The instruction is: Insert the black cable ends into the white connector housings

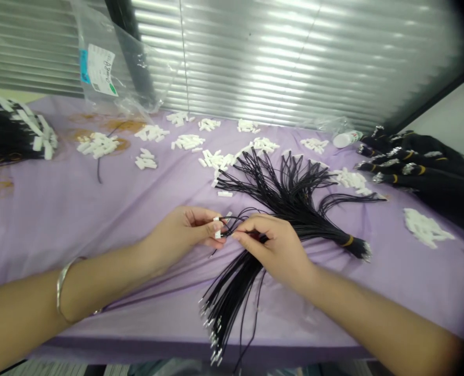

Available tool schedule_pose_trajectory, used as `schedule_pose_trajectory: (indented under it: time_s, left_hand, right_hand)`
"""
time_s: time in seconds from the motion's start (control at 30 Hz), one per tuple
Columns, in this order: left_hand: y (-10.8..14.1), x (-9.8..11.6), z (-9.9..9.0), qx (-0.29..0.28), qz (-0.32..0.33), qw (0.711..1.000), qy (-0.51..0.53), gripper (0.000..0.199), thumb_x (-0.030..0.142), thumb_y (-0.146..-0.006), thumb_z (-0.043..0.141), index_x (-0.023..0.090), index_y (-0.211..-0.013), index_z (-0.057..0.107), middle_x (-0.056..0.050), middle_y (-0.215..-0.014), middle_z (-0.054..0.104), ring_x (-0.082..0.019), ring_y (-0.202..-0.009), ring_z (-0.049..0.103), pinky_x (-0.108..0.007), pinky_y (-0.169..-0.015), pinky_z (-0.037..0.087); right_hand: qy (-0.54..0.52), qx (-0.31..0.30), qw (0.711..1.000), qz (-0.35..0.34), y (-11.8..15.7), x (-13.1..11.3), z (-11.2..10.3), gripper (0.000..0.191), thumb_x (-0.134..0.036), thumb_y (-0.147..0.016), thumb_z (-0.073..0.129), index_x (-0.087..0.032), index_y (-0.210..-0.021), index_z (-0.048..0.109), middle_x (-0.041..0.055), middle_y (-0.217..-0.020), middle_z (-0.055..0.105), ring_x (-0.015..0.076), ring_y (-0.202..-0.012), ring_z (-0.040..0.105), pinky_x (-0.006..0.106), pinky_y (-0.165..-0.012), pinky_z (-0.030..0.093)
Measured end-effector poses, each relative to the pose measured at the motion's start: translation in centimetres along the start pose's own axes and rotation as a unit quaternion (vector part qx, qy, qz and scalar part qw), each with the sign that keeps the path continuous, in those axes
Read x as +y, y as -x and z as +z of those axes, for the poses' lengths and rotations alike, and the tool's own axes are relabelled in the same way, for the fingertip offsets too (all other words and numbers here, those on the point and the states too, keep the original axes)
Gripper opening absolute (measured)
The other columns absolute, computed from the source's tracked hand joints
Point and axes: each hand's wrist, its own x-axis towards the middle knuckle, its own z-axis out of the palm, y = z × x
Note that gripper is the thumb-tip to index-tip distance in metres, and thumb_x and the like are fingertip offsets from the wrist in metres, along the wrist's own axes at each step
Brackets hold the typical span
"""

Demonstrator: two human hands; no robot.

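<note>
Between its thumb and fingers, my left hand (194,228) grips a small white plastic connector (217,228). Close beside it, my right hand (273,240) pinches thin black wires (232,230) that run to the connector; whether their tips sit fully inside I cannot tell. Under and behind my right hand spreads a large bundle of black wires (294,203), held by a yellow tie (348,241) near its right end. More black wires (232,297) with bare silvery ends fan toward the table's front edge.
Small piles of white connectors (188,141) dot the purple cloth (138,203). Tied black wire bundles (431,162) lie at the right. A wire bundle with white connectors (16,130) is at the far left. A clear plastic bag (138,62) with a label stands against the blinds (255,57).
</note>
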Motion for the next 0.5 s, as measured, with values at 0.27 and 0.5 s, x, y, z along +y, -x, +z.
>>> schedule_pose_trajectory:
  time_s: [0.27,0.5]
  left_hand:
    - [0.31,0.13,0.39,-0.009,0.008,1.0,-0.009,0.014,0.025,-0.078,0.063,0.012,-0.082,0.066,0.0,-0.074,0.066,-0.008,-0.066,0.061,-0.018,-0.067,0.051]
    - [0.26,0.16,0.49,-0.02,0.012,1.0,-0.003,0.013,0.024,-0.077,0.063,0.012,-0.08,0.066,0.0,-0.073,0.065,-0.01,-0.066,0.062,-0.021,-0.069,0.05]
  right_hand:
    - [0.027,-0.015,0.999,-0.012,0.07,-0.24,0.24,0.011,-0.021,-0.081,0.059,-0.016,-0.072,0.063,-0.0002,-0.067,0.06,0.0085,-0.06,0.052,0.021,-0.057,0.039]
    - [0.032,-0.012,0.999,-0.012,0.17,-0.16,0.37,0.01,-0.019,-0.08,0.059,-0.016,-0.071,0.06,0.0,-0.066,0.06,0.0091,-0.06,0.053,0.021,-0.057,0.041]
